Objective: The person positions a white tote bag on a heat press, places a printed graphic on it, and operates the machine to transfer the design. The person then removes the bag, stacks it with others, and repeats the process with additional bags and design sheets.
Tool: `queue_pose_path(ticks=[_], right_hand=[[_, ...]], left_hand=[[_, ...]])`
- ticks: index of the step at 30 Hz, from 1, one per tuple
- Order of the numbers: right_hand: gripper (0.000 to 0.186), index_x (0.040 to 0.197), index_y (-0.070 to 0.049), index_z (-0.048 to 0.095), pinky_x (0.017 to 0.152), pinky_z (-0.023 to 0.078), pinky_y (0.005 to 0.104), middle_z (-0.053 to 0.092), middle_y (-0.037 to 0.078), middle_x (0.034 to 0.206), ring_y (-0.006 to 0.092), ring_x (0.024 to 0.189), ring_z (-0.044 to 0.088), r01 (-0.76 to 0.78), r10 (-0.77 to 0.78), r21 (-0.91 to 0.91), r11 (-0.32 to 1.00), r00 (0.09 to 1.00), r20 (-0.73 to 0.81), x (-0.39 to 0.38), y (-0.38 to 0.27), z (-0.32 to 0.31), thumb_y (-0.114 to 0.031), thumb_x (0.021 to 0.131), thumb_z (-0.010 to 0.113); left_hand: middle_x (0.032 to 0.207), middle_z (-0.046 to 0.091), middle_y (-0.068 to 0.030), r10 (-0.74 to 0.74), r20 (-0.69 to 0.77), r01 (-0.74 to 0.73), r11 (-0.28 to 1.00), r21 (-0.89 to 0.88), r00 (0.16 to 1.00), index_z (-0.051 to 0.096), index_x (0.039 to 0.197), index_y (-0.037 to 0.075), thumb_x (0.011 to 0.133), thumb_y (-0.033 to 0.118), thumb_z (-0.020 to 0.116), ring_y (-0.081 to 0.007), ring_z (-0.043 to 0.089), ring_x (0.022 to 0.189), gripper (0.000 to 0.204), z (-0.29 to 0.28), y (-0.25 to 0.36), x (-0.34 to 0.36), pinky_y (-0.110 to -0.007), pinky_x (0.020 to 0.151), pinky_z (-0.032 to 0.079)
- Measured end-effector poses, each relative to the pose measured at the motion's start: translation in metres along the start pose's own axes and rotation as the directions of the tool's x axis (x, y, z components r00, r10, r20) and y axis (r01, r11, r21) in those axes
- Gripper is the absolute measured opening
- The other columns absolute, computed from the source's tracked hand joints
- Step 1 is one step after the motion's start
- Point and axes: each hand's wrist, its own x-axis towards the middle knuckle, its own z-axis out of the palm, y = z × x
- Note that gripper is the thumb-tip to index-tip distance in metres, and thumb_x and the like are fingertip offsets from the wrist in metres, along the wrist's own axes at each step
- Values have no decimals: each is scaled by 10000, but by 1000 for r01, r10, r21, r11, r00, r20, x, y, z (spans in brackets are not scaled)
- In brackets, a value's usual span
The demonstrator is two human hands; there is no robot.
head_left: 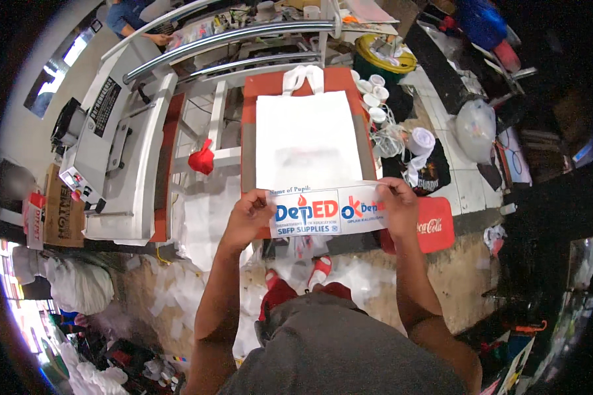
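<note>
White printed strip (326,212), between both hands (249,214) (399,199), side edges apparently pinched

Bright light falls on the middle of the workplace, bleaching a white bag (306,131) almost featureless, while the fisheye view bends straight edges into curves and drops to black at the corners. White glare burns out an opening (10,296) at lower left, its border fringed with violet; a smaller window (62,62) glows at upper left. Highlights streak along a polished metal rail (230,49). Shadow darkens the left arm (216,322) near the elbow, and the far right side sinks into grainy gloom. A printed strip (319,227) shows fairly crisply; pale scraps (178,289) on the floor look soft.
</note>
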Motion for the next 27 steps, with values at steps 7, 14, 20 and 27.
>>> queue_pose_path(ticks=[7, 14, 20, 27], right_hand=[[225, 1114, 22, 627, 665, 524, 257, 692, 78, 899, 115, 760, 642, 206, -229, -184, 961, 967, -112, 92, 47, 56, -97, 926, 659], [386, 1193, -3, 573, 1026, 407, 476, 564, 215, 1191, 399, 1155, 517, 481, -491, -692, 539, 846, 206, 83, 76, 67, -120, 841, 679], [481, 1279, 12, 541, 1061, 382, 502, 497, 191, 1356, 385, 1272, 443, 558, -394, -724, 407, 822, 411, 83, 97, 68, -200, 866, 665], [517, 1341, -9, 519, 1090, 354, 514, 449, 147, 1447, 384, 1345, 392, 503, -333, -784, 364, 856, 394, 80, 110, 68, -251, 897, 625]], left_hand=[[901, 710, -98, 31, -345, 44, 977, 208, 938, 631, 1131, -7, 883, 99, 687, -157, 676, 805, 275, -20, -25, 97, -304, 666, 541], [919, 740, -164, 144, -414, 132, 811, 570, 899, 635, 1179, 23, 816, 194, 733, -260, 714, 852, 413, -35, -51, 175, -363, 769, 550], [1182, 608, -202, 371, -395, -22, 751, 660, 840, 570, 1258, 0, 831, 163, 705, -349, 597, 1083, 477, -25, -57, 147, -444, 915, 488], [1330, 524, -208, 546, -66, -154, 348, 925, 835, 576, 1242, 6, 836, 106, 641, -416, 479, 1242, 423, -3, -78, 88, -501, 1051, 395]])
